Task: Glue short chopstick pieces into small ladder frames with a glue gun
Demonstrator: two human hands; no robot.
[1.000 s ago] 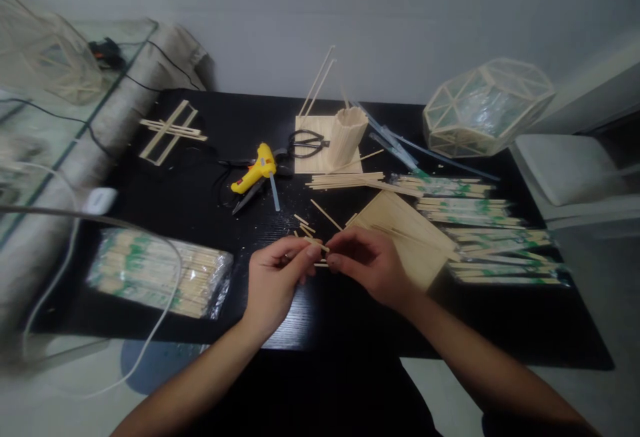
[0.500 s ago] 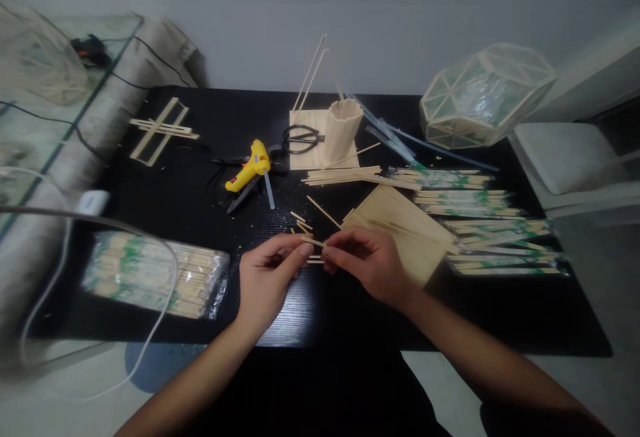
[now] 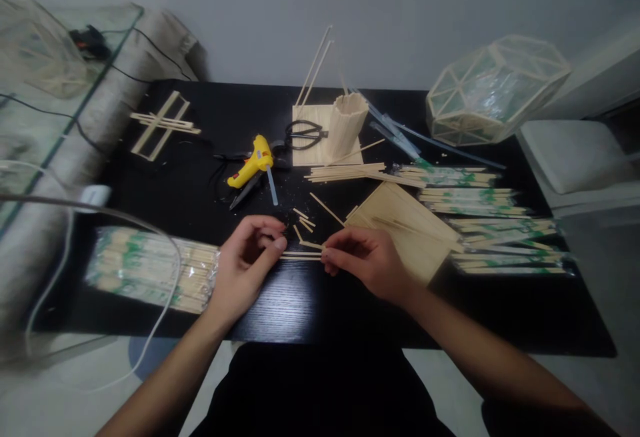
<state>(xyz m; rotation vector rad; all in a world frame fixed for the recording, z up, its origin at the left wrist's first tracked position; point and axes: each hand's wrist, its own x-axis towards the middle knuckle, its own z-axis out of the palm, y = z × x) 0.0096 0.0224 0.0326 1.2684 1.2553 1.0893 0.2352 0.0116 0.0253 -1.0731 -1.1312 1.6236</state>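
A short thin wooden stick (image 3: 311, 245) is pinched at its right end between the thumb and fingers of my right hand (image 3: 370, 258). My left hand (image 3: 250, 257) is off to the left with fingers curled and a small gap between thumb and forefinger; nothing shows in it. Between the hands, two parallel sticks (image 3: 301, 257) run just above the tabletop's bright patch, their ends partly hidden by my fingers. Several cut stick pieces (image 3: 304, 221) lie just beyond. A square wooden panel (image 3: 405, 233) sits under and beside my right hand.
A yellow glue gun (image 3: 254, 162) rests over pliers. Behind it, black-handled scissors (image 3: 306, 134) lie on a wooden base beside a stick-built cup (image 3: 349, 127). Wrapped stick packs (image 3: 500, 227) are at right, a bagged bundle (image 3: 150, 267) at left. A geometric frame (image 3: 495, 93) stands back right.
My left hand has let go of the short stick's left end and moved left. My right hand keeps hold of it. The camera view has shifted slightly.
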